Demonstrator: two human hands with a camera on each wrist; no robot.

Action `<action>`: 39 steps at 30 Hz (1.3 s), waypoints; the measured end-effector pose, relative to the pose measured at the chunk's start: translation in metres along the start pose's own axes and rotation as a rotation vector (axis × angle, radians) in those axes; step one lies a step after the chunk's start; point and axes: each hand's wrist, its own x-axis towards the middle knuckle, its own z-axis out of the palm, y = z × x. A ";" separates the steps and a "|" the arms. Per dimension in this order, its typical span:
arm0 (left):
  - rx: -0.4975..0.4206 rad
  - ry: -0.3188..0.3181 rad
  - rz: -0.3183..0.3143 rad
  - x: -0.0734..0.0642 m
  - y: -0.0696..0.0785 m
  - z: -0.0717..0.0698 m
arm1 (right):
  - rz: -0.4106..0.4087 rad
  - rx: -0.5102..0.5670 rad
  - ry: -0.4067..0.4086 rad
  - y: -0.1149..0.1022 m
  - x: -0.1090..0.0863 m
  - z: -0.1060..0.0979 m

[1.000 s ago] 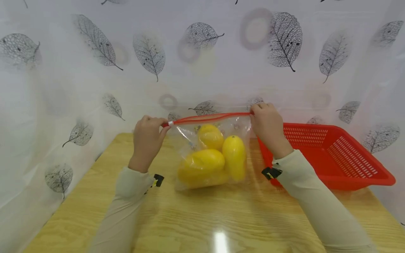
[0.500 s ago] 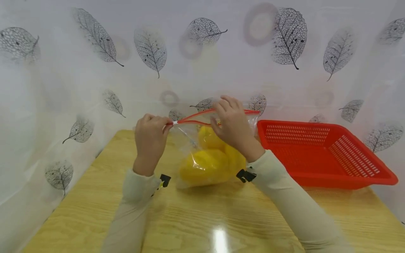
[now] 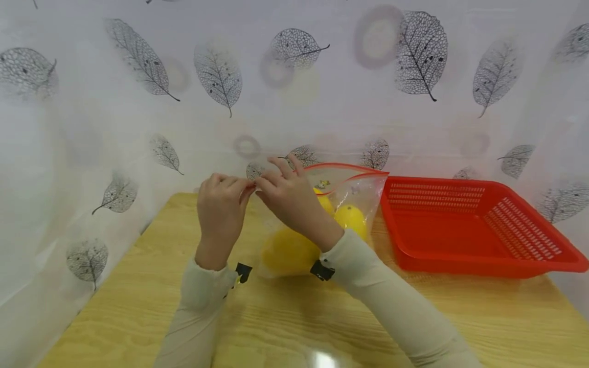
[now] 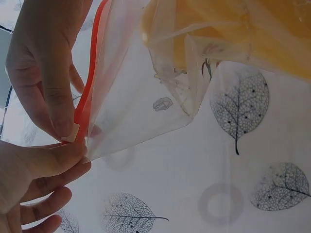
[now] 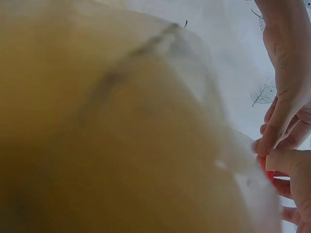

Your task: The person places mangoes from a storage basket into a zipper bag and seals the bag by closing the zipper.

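Observation:
A clear zip bag (image 3: 375,197) with a red seal (image 3: 352,166) stands on the table, holding yellow fruit (image 3: 351,219). My left hand (image 3: 221,212) pinches the bag's left top corner between thumb and forefinger. Right up against it, my right hand (image 3: 294,197) pinches the same corner at the small white slider (image 4: 71,133), its other fingers lifted. Toward the right end the two red edges of the mouth stand apart. My right hand and wrist hide part of the fruit in the head view. Blurred yellow fruit fills most of the right wrist view.
A red plastic basket (image 3: 460,263) with slotted walls stands to the right of the bag, near its right edge. Both rest on a wooden table (image 3: 267,317). Behind hangs a white curtain (image 3: 349,112) printed with dark leaves.
My right hand has let go of the bag's right end and moved left along the top to the slider beside my left hand. My left hand has kept its pinch on the corner.

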 end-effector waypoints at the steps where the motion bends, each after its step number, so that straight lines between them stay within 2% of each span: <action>1: -0.002 -0.002 0.000 0.000 0.000 0.000 | 0.000 -0.005 0.000 -0.001 0.000 0.000; 9: -0.008 -0.015 0.001 -0.003 0.004 -0.005 | -0.013 -0.026 0.029 0.001 -0.004 0.000; 15: -0.011 -0.006 0.014 -0.003 0.007 -0.007 | -0.005 0.008 0.019 0.001 -0.008 -0.003; 24: -0.020 -0.036 0.023 -0.002 0.007 -0.008 | 0.022 0.039 0.040 0.001 -0.009 -0.005; 39: -0.007 -0.029 0.071 -0.002 0.005 -0.012 | 0.015 0.067 0.022 0.003 -0.009 -0.010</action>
